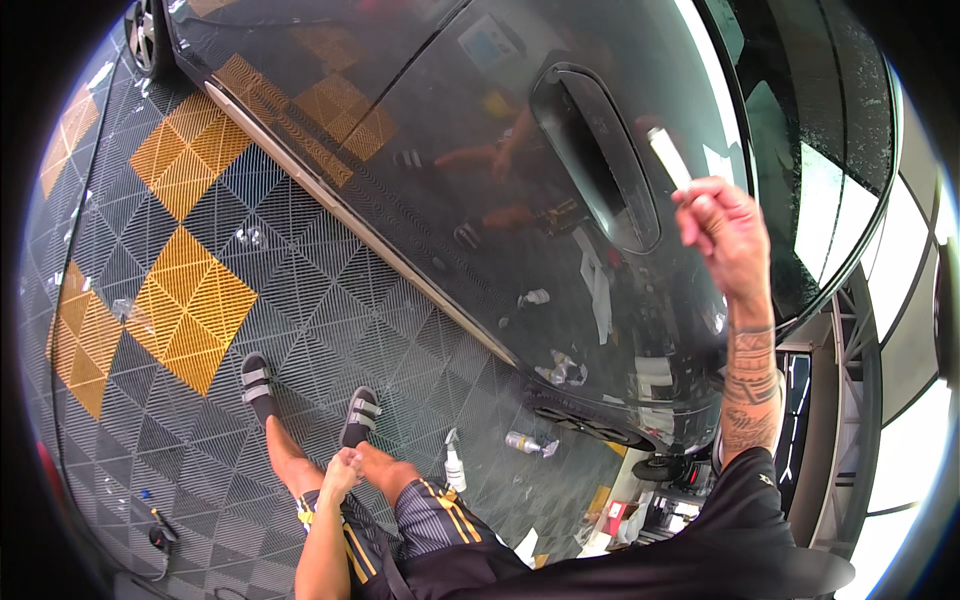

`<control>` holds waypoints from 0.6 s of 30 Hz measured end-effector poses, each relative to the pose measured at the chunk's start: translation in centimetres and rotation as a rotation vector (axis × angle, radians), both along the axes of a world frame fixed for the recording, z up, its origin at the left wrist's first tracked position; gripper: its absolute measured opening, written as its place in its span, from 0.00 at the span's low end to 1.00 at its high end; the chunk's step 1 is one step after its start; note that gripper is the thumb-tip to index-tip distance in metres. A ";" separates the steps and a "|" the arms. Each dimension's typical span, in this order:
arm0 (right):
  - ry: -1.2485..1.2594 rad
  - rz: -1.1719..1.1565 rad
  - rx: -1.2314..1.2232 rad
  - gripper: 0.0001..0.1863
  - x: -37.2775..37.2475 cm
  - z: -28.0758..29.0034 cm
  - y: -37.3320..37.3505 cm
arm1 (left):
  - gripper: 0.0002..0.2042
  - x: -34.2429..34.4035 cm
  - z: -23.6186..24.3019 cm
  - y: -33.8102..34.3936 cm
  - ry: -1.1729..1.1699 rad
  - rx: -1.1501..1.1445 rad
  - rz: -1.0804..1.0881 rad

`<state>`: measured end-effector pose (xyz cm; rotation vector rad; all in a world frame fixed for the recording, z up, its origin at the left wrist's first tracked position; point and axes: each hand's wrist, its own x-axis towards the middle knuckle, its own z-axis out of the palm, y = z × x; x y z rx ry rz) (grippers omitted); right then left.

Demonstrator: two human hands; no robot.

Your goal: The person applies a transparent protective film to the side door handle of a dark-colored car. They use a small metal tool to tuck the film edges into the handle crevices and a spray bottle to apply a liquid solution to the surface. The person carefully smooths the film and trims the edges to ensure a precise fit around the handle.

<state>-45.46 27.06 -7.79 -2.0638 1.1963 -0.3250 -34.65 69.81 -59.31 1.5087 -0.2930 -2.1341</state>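
My right hand (725,230) is raised at the right, closed around the lower end of a short white stick-shaped tool (668,157). Its kind cannot be made out. Behind it is the glossy dark car door (440,190), with a recessed handle (605,160) just left of the tool. I cannot tell whether the tool touches the door. Down by my knee, my left hand (345,468) is closed, and whatever it may hold is hidden. A white spray bottle (455,470) stands on the floor right of my legs.
The dark interlocking tile floor (330,300) has yellow tiles (190,310) at the left. Another bottle (522,441) lies near the car's wheel (590,428). Boxes and clutter (615,518) sit at the lower right. A black tool with a cord (160,538) rests at the lower left.
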 end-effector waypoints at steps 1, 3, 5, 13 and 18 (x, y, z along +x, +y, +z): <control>-0.066 -0.019 0.045 0.11 0.1 0.6 -0.7 | 0.09 -0.2 -0.1 0.3 0.019 0.053 0.034; -0.152 -0.069 0.104 0.15 0.5 1.1 -1.0 | 0.09 -0.6 -0.2 0.8 0.023 0.064 0.096; -0.181 -0.142 0.125 0.18 1.8 1.0 -0.1 | 0.08 -1.2 -0.5 1.0 0.033 0.084 0.123; -0.022 0.061 0.013 0.12 -0.2 2.6 -3.7 | 0.05 -2.5 -1.3 0.9 0.121 0.100 0.237; 0.174 0.057 -0.105 0.11 1.5 3.0 -4.7 | 0.05 -2.4 -1.5 1.0 0.140 0.121 0.261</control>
